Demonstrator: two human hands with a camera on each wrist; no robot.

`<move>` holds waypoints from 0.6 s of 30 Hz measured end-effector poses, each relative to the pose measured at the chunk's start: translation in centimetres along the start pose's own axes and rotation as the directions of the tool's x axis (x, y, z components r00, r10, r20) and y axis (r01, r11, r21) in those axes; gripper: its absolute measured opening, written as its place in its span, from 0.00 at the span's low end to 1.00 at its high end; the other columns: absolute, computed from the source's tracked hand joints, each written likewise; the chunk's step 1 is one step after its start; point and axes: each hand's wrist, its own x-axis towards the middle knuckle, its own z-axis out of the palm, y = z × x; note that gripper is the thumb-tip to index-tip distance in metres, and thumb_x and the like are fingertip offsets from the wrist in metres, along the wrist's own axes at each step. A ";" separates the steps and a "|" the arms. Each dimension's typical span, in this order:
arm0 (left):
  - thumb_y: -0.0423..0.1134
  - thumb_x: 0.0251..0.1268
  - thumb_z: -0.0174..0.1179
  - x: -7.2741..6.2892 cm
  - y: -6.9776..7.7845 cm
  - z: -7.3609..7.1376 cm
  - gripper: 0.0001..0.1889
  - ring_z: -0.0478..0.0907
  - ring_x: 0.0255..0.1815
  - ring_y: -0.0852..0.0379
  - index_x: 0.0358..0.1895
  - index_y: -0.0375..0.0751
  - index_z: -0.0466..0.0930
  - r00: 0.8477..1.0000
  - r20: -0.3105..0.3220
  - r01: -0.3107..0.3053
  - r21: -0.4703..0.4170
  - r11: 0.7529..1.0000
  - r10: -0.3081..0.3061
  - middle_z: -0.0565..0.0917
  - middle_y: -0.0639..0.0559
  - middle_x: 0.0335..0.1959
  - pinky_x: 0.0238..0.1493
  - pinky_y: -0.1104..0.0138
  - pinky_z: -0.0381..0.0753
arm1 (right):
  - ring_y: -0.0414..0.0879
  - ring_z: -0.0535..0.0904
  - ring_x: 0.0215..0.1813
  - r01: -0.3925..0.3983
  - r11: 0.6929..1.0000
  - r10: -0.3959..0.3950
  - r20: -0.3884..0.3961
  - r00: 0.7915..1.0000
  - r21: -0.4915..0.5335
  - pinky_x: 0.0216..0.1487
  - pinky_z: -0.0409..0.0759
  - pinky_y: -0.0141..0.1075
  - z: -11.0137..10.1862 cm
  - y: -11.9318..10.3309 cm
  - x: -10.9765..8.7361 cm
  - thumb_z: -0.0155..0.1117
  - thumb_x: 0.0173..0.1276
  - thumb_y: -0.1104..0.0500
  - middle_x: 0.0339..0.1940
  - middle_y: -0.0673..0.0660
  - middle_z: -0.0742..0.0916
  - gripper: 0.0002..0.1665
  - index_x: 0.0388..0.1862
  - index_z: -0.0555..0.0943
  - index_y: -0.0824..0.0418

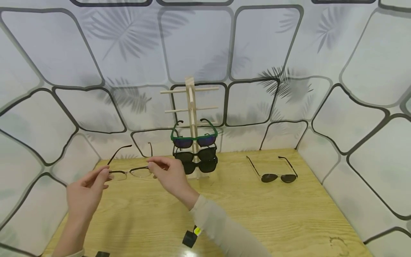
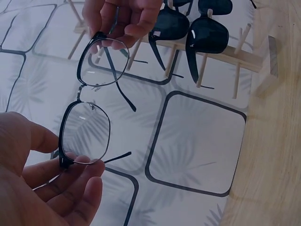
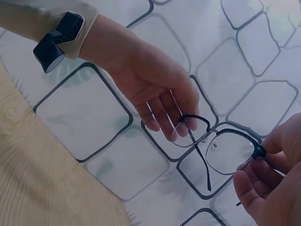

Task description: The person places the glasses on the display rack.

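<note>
A pair of eyeglasses (image 1: 127, 172) with dark upper rims and thin metal lower rims is held up above the table's left part. My left hand (image 1: 86, 192) pinches one outer corner of the frame between thumb and fingers. At the opposite corner my right hand (image 1: 171, 176) grips the frame the same way. Both temples are unfolded and point away from me. In the left wrist view the clear lenses of the eyeglasses (image 2: 89, 122) show between the left hand (image 2: 61, 183) and the right hand (image 2: 122, 19).
A wooden display rack (image 1: 191, 96) stands at the back middle of the wooden table (image 1: 257, 214). Green-framed sunglasses (image 1: 194, 139) and black sunglasses (image 1: 199, 166) hang on its lower pegs. Aviator sunglasses (image 1: 278, 177) lie unfolded to the right. Patterned cloth walls (image 1: 363, 142) enclose the table.
</note>
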 end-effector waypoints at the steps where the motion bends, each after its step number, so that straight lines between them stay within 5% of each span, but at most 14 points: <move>1: 0.43 0.76 0.66 0.0 0.2 0.0 0.15 0.85 0.30 0.79 0.57 0.39 0.89 1.000 0.000 0.002 0.005 1.000 -0.002 0.87 0.78 0.25 0.34 0.81 0.82 | 0.46 0.87 0.36 0.001 1.000 -0.001 -0.003 1.000 -0.004 0.39 0.85 0.27 -0.1 -0.2 0.0 0.66 0.79 0.56 0.45 0.62 0.92 0.14 0.55 0.90 0.59; 11: 0.43 0.75 0.67 -0.6 2.4 0.2 0.18 0.85 0.29 0.78 0.58 0.35 0.88 0.999 -0.032 -0.042 -0.010 0.999 0.042 0.87 0.79 0.25 0.34 0.82 0.82 | 0.32 0.83 0.34 0.020 1.000 -0.020 -0.011 1.000 0.012 0.40 0.84 0.28 -1.5 -2.5 -0.1 0.65 0.79 0.55 0.47 0.64 0.91 0.16 0.59 0.89 0.60; 18: 0.41 0.72 0.70 -0.7 3.9 0.7 0.15 0.86 0.29 0.75 0.55 0.37 0.90 0.995 -0.057 -0.085 -0.074 0.994 0.080 0.89 0.74 0.26 0.33 0.81 0.82 | 0.55 0.87 0.40 0.050 0.999 -0.050 -0.033 0.998 0.004 0.39 0.85 0.30 -2.6 -3.7 -0.2 0.65 0.80 0.55 0.47 0.65 0.90 0.16 0.60 0.88 0.59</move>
